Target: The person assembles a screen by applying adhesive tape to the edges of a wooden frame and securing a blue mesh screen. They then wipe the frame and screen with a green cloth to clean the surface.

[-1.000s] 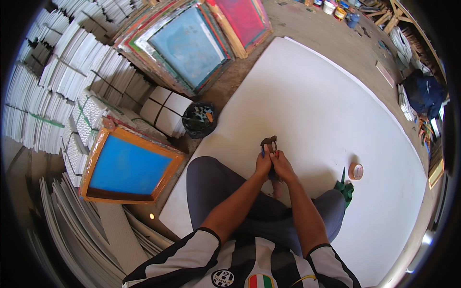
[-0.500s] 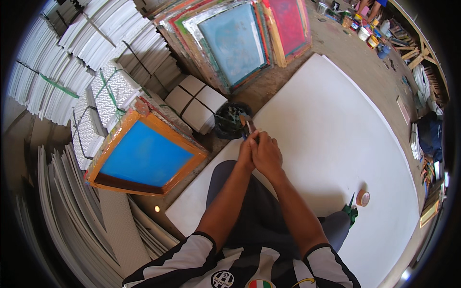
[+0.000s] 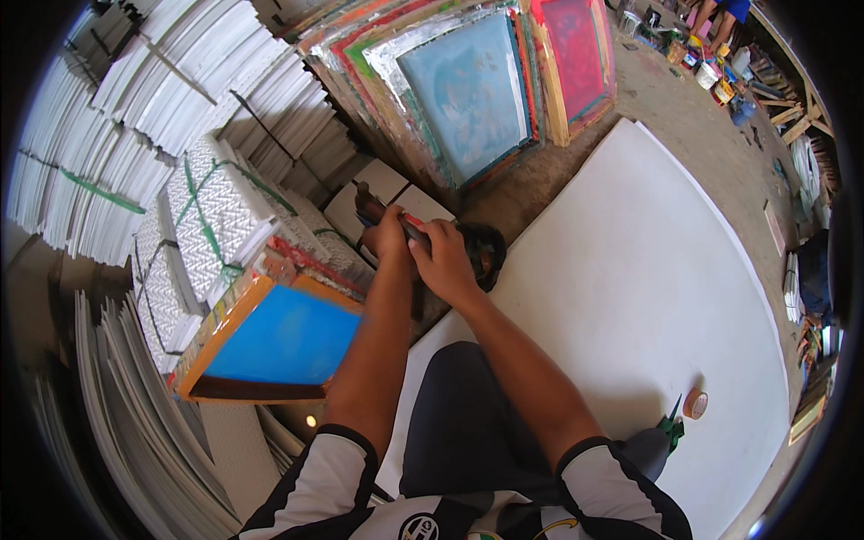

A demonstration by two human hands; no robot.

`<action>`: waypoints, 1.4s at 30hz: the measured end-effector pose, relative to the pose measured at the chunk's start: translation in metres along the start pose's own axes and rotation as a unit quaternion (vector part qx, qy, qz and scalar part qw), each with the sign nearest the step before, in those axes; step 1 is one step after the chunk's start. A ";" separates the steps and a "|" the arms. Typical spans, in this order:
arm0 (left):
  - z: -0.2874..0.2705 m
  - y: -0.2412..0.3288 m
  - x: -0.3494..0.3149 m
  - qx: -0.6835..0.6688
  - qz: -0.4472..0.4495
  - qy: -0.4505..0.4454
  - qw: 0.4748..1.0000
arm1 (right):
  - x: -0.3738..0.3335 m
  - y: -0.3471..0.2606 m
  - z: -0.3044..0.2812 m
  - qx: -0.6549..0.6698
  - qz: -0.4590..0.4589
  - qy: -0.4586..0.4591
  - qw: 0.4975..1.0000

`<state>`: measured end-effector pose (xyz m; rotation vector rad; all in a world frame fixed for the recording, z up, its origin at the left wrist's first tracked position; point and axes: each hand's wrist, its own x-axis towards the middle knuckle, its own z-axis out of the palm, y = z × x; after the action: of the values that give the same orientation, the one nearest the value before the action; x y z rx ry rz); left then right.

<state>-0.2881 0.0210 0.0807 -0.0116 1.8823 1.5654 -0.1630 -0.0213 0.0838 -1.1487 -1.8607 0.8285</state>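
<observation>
Both my hands hold a dark, elongated hand tool [image 3: 368,207] with a bit of red on it; its exact kind I cannot make out. My left hand [image 3: 386,234] wraps around its middle, with the far end sticking out beyond the fingers. My right hand [image 3: 447,261] closes on the near end, beside the left. Just below and behind them is a white bundle of flat sheets [image 3: 382,183] bound with dark straps. A black plastic bag [image 3: 486,254] sits on the floor to the right of my right hand, partly covered by it.
A large white sheet [image 3: 621,279] lies under my legs, with a tape roll [image 3: 696,403] and a green pointed thing [image 3: 670,429] on it. Framed screens [image 3: 468,99] lean at the back. A blue framed screen [image 3: 279,337] and sheet stacks [image 3: 180,81] stand left. Another person [image 3: 723,22] is far right.
Both hands have moved left and away from me with the tool, from beside the black bag to over the strapped bundle. The view has shifted slightly left.
</observation>
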 end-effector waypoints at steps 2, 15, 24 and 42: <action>0.017 0.013 0.013 0.065 0.016 0.039 0.997 | 0.019 0.015 0.019 0.023 0.010 0.027 0.999; 0.075 -0.033 0.076 0.303 0.089 0.112 0.942 | 0.072 0.086 0.034 -0.150 0.008 -0.152 0.977; 0.040 -0.067 0.095 0.224 0.271 0.020 0.936 | 0.055 0.072 0.018 -0.149 0.027 -0.143 0.978; 0.099 -0.171 -0.198 0.159 0.357 -0.351 0.851 | -0.125 0.112 -0.202 -0.098 0.213 0.162 0.958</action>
<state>-0.0172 -0.0198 0.0265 1.3598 1.5530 1.3607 0.0939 -0.0687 0.0533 -1.7386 -1.4674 0.6395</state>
